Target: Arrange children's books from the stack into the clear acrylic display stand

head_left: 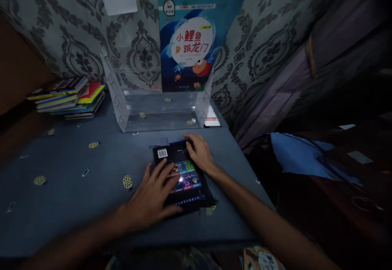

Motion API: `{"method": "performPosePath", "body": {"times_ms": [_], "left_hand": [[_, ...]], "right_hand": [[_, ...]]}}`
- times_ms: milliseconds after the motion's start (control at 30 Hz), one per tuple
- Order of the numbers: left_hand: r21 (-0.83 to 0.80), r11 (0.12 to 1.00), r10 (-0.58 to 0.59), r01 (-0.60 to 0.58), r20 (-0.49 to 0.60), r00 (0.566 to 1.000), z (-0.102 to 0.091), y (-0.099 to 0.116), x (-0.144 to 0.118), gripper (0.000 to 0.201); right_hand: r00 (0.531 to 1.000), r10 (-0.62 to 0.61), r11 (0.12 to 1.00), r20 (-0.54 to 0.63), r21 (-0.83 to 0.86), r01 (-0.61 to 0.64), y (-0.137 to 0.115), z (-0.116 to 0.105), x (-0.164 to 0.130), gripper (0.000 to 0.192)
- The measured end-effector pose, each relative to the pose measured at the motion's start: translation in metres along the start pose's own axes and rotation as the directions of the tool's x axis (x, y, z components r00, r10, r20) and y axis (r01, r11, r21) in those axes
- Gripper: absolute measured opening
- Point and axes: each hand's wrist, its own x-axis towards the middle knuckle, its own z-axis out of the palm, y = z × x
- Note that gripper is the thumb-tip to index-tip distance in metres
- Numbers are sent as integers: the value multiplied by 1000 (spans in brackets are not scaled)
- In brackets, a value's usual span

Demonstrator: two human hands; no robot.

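Observation:
A dark book (pixel 186 174) lies face down on the table, its back cover up, with a barcode near the far left corner and small colourful pictures across the middle. My left hand (pixel 157 192) rests spread over the left side of the cover, holding nothing. At the far right corner, my right hand (pixel 200 152) touches the book's edge, its fingers extended and slightly bent. Just beyond the book stands a clear acrylic rack (pixel 162 121), its lower tiers bare. A blue picture book (pixel 190 74) with red Chinese lettering stands upright at the rack's back right.
Several books (pixel 73 98) are stacked at the table's back left. A grey cloth (pixel 67 155) with a yellow pattern covers the table. Its right edge drops off beside a gathered curtain (pixel 275 94). Below the front edge, another colourful book (pixel 263 258) partly shows.

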Motion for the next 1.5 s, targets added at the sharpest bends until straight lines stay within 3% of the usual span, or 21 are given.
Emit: {"method": "performPosePath", "body": {"times_ms": [100, 233, 467, 667, 767, 900, 1100, 1233, 1500], "left_hand": [[2, 996, 85, -86, 122, 989, 1, 13, -5, 88], [14, 996, 85, -88, 142, 986, 0, 11, -6, 78], [54, 996, 62, -75, 207, 976, -27, -21, -19, 74], [-13, 996, 90, -91, 316, 944, -45, -50, -18, 78], [-54, 997, 63, -50, 283, 957, -41, -73, -1, 71], [-30, 998, -49, 52, 105, 993, -26, -101, 25, 47], [8, 999, -40, 41, -77, 996, -7, -109, 33, 37], [41, 999, -24, 27, -59, 998, -8, -108, 31, 38], [99, 991, 85, -95, 102, 991, -35, -124, 39, 37]], "right_hand": [[1000, -3, 1000, 5, -9, 3, 0, -1, 0, 29], [1000, 20, 1000, 2, -3, -20, -2, 0, 2, 28], [999, 48, 989, 19, 140, -51, -9, 16, 11, 30], [990, 125, 933, 61, 332, -138, -4, 25, 15, 28], [987, 152, 909, 48, 386, -159, -1, 26, 15, 29], [985, 171, 911, 28, 376, -169, -1, 27, 14, 30], [982, 187, 933, 38, 306, -189, -5, 27, 15, 32], [983, 174, 949, 51, 257, -181, -8, 24, 17, 34], [973, 193, 924, 128, 310, -224, -19, 11, 17, 29]]}}
